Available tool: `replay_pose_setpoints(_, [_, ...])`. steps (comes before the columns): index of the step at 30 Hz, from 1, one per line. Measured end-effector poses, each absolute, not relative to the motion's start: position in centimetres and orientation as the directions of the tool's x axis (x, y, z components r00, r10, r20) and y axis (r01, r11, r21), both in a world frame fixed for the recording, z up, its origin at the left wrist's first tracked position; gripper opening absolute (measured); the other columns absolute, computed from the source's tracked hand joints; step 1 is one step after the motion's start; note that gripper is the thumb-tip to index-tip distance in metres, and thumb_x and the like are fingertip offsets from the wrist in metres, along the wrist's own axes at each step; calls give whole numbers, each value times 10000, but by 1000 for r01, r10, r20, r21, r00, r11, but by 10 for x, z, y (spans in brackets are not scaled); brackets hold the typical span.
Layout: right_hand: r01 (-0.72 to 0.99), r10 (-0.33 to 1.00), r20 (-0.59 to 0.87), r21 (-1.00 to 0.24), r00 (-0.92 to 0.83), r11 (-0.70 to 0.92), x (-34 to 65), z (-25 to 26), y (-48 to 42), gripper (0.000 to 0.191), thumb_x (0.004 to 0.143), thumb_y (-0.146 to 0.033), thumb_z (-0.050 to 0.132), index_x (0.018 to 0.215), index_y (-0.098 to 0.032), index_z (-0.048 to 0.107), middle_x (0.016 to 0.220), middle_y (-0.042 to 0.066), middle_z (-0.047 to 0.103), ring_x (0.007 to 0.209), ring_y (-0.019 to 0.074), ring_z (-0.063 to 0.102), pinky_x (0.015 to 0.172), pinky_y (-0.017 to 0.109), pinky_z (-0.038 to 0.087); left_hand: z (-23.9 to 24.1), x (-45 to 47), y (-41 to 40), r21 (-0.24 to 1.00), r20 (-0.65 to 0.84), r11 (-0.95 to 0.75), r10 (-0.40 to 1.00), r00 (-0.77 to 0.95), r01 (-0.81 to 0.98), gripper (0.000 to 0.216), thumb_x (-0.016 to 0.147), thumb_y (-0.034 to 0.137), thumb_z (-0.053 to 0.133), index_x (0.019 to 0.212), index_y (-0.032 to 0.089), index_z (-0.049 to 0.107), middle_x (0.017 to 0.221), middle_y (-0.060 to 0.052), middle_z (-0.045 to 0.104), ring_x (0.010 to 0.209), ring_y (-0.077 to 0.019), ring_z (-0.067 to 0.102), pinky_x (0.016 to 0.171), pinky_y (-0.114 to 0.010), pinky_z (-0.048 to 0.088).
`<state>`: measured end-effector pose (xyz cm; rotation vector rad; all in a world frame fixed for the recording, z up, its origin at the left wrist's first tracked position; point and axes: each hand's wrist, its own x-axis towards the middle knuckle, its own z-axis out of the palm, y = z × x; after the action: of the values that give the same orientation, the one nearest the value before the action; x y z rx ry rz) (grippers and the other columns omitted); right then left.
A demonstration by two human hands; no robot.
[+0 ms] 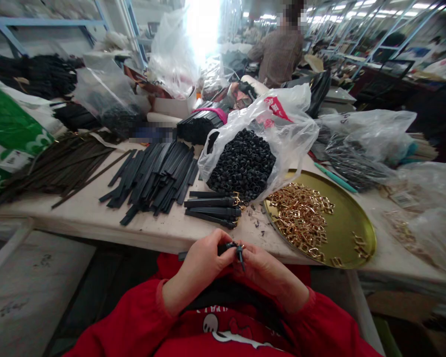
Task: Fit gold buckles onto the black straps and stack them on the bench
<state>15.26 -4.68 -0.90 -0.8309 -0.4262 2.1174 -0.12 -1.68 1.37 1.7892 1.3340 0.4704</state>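
Note:
Close to my body, just off the table's front edge, both hands meet over one black strap (182, 256). My left hand (207, 255) is closed around it, and the strap's tail sticks out to the left behind that hand. My right hand (265, 267) pinches the other end, where a bit of gold buckle (239, 244) shows between the fingers. A short dark end hangs down between the hands. Beyond them on the table lie several black straps fitted with gold buckles (212, 210), stacked side by side.
A pile of plain black straps (159, 173) lies left of centre. Small black loops (245, 161) fill an open plastic bag (301, 129). On the right, a round gold tray (351, 213) bears many gold buckles (305, 218). Brown strips (70, 161) lie far left. A person (282, 52) stands behind.

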Motion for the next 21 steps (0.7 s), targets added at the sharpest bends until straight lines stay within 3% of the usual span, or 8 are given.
replay_pose_setpoints(6, [-574,828,-368,-598,-423,-559,153,-13,-50,296,629,-292,761,651,-175,490,602,-36,544,565,88,493,557,206,390,16,-4,-15,840,-208,-55,886,414,540,191,756,313,565,897,194,616,847,-11,674,777,-178,601,710,-276,431])
replay_pose_setpoints(10, [-484,900,-366,-759,-238,-436,154,-13,-47,310,670,-385,710,652,-175,482,586,-40,528,549,86,461,550,212,372,18,-7,-12,924,-282,107,837,469,367,197,759,330,578,872,174,618,822,-5,668,755,-153,592,679,-242,438])
replay_pose_setpoints(14, [-210,947,-321,-928,32,-308,154,-16,-40,315,717,-439,629,678,-193,437,575,-56,479,520,88,433,526,221,376,11,-7,-12,905,-419,385,743,522,179,257,728,335,622,893,142,590,818,-21,656,718,-138,585,639,-233,438])
replay_pose_setpoints(17, [63,970,-181,-979,160,-193,156,-19,-37,252,706,-353,623,785,-212,431,599,-72,448,499,88,411,486,213,358,6,-5,-12,810,-501,586,663,557,31,325,695,328,664,936,132,569,831,-33,654,711,-127,594,653,-233,439])
replay_pose_setpoints(21, [347,993,-86,-936,-77,-54,162,-17,-35,91,775,-284,505,807,-199,495,592,-52,464,502,93,410,473,209,328,6,-4,-8,709,-575,703,614,540,-45,345,636,300,719,894,121,577,763,-29,655,658,-103,591,653,-222,430])
